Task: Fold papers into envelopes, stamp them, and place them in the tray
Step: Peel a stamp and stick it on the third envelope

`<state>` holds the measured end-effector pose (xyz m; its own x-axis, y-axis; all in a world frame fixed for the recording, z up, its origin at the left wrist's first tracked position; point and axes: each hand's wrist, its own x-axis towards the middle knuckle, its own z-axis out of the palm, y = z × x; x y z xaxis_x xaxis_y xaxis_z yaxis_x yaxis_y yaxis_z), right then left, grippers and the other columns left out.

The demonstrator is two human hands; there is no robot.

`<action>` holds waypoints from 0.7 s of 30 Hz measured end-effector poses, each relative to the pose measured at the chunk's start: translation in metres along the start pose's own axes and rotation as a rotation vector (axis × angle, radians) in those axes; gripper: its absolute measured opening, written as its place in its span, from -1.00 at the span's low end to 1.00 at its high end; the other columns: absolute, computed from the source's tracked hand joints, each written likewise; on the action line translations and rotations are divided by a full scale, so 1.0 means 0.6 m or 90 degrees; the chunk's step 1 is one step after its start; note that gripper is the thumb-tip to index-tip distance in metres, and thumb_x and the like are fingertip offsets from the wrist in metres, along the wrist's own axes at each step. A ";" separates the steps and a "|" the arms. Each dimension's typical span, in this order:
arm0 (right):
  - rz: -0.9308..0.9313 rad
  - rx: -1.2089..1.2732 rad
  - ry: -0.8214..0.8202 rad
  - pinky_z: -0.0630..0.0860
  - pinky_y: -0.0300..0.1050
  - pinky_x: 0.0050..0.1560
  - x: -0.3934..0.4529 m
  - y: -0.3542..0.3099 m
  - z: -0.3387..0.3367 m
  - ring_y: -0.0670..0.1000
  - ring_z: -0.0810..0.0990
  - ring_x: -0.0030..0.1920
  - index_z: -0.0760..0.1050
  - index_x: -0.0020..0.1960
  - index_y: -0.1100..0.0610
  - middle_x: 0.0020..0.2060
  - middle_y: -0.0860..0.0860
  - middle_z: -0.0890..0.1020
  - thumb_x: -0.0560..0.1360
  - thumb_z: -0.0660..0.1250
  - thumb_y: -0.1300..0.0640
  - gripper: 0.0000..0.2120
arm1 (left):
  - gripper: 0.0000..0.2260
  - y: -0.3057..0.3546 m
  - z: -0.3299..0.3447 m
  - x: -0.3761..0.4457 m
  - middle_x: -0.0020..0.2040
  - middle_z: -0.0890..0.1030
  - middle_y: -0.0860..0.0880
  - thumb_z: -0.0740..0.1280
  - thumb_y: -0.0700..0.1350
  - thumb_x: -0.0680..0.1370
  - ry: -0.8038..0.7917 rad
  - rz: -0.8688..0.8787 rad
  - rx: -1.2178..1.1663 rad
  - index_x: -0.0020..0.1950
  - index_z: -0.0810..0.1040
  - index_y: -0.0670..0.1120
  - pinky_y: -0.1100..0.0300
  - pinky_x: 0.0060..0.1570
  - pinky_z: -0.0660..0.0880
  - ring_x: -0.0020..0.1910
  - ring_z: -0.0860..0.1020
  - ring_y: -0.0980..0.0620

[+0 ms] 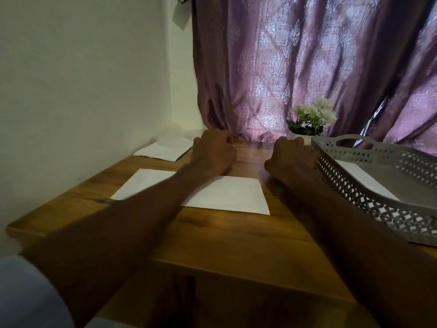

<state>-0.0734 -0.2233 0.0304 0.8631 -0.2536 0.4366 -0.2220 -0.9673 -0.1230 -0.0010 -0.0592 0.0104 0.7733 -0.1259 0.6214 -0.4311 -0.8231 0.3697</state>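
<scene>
The paper (227,194) lies long axis crosswise, under my left hand (212,153); right hand (289,157) beside; both curled, apparently gripping nothing.

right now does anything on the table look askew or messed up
Nothing stands out. The paper lies flat on the table, the stack sits at the far left corner, and the tray holds one white sheet. No spills or tears show.
</scene>
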 end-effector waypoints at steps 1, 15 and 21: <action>-0.016 0.022 -0.017 0.40 0.08 0.17 0.001 0.000 0.001 0.26 0.53 0.18 0.38 0.16 0.12 0.19 0.21 0.46 0.48 0.37 0.10 -0.69 | -0.81 0.000 0.001 -0.002 0.11 0.70 -0.04 0.35 -0.08 0.54 -0.014 -0.027 -0.029 0.12 0.68 0.00 -0.11 0.28 0.49 0.13 0.61 -0.11; -0.009 0.080 -0.014 0.53 0.20 0.20 0.008 0.000 0.010 0.26 0.53 0.21 0.42 0.30 0.06 0.23 0.20 0.50 0.41 0.36 -0.33 -0.37 | -0.83 -0.007 -0.001 -0.001 0.12 0.69 -0.03 0.38 -0.08 0.55 -0.044 -0.097 -0.104 0.12 0.65 0.03 -0.06 0.28 0.51 0.12 0.62 -0.11; -0.011 0.145 -0.048 0.49 0.09 0.18 0.020 0.014 0.023 0.28 0.50 0.22 0.33 0.41 0.10 0.29 0.24 0.40 0.50 0.43 0.03 -0.45 | -0.83 -0.006 -0.005 -0.003 0.12 0.68 -0.05 0.38 -0.10 0.56 -0.055 -0.096 -0.123 0.14 0.65 -0.01 -0.01 0.27 0.52 0.11 0.61 -0.10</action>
<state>-0.0587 -0.2340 0.0224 0.8991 -0.2270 0.3744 -0.1057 -0.9423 -0.3177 -0.0021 -0.0542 0.0103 0.8683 -0.0635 0.4919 -0.3828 -0.7164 0.5833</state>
